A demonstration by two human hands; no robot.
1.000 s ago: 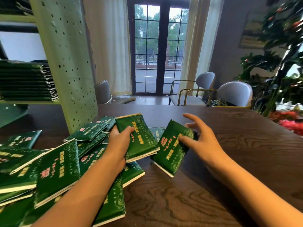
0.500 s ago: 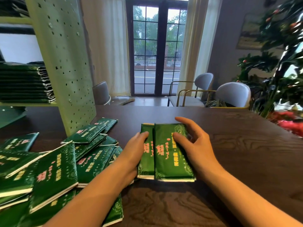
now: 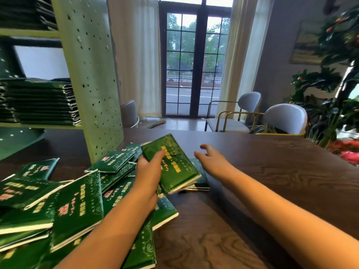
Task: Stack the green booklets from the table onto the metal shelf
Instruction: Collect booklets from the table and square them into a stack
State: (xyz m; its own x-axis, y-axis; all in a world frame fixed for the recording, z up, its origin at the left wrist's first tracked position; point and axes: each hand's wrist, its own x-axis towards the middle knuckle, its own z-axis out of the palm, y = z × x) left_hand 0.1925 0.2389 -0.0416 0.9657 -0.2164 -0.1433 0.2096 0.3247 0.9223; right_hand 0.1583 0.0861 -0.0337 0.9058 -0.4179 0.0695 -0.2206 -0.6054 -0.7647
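hands | left hand (image 3: 148, 172) gripped glossy green paper booklets (image 3: 174, 162); thumb on top | right hand (image 3: 212, 159) spread; empty | risk: slick covers could slide apart under one-handed hold

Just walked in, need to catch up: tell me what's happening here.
A person's left hand grips a small bundle of green paper booklets, raised off the dark wooden table; the right hand hovers open beside it, empty. A loose heap of more booklets lies at the left, and a neat stack already sits on the pale green perforated metal shelf.
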